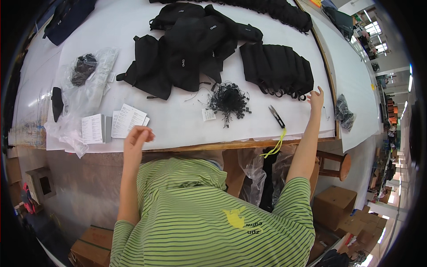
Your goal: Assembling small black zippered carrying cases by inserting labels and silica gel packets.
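My right hand point(316, 98) is just off the lower right corner of a row of black fabric pouches point(278, 66), its fingers apart and nothing seen in them. My left hand point(138, 135) hovers by the table's front edge, beside white printed cards point(129, 120) in fanned stacks. Its fingers are curled together, and no held thing shows. Between the hands lie a tangled heap of black cords with small tips point(229, 100) and thread snips point(276, 116) with a yellow cord point(279, 143). A small white label point(208, 114) rests left of the heap.
Black bags point(187, 49) pile up mid-table, with more black pieces along the far edge. Clear plastic bags point(95, 84) spread at left, one holding something dark. A wrapped dark bundle point(344, 112) lies right of the wooden table edge. A stool point(336, 165) and cartons point(333, 202) stand below right.
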The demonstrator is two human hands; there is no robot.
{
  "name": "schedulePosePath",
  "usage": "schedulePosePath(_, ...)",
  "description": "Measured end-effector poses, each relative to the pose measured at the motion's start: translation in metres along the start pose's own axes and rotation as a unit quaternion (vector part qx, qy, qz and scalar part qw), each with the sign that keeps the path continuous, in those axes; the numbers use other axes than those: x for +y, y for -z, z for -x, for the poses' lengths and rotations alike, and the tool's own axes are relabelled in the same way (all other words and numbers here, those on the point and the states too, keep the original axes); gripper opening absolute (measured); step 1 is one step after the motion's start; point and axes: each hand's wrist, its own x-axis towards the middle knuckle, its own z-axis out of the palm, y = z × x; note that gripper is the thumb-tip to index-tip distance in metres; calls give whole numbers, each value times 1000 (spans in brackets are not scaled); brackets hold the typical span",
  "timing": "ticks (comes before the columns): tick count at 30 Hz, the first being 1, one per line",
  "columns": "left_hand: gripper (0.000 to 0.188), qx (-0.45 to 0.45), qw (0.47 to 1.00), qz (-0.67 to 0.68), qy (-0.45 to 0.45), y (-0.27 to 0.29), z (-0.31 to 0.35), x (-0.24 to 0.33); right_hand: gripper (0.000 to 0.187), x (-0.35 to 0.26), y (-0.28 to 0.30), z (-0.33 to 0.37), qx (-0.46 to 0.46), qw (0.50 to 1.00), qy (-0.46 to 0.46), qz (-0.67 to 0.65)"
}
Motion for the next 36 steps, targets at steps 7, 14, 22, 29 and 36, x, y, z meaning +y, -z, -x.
schedulePosePath(7,40,135,864,-452,-176,28,-12,-14,11,-54,-79,142,-139,975,171,-15)
schedulePosePath(14,36,105,878,-437,-165,28,-10,-28,26,-52,-127,167,-189,925,199,264)
schedulePosePath(22,32,114,914,-375,-103,52,-34,0,16,-65,-154,171,-173,781,345,492)
schedulePosePath(29,48,65,868,-378,-314,-6,-7,21,18,-83,-127,171,-193,872,311,324)
schedulePosePath(36,52,-107,876,-381,-275,-38,10,-15,11,-141,-68,208,-69,951,302,26)
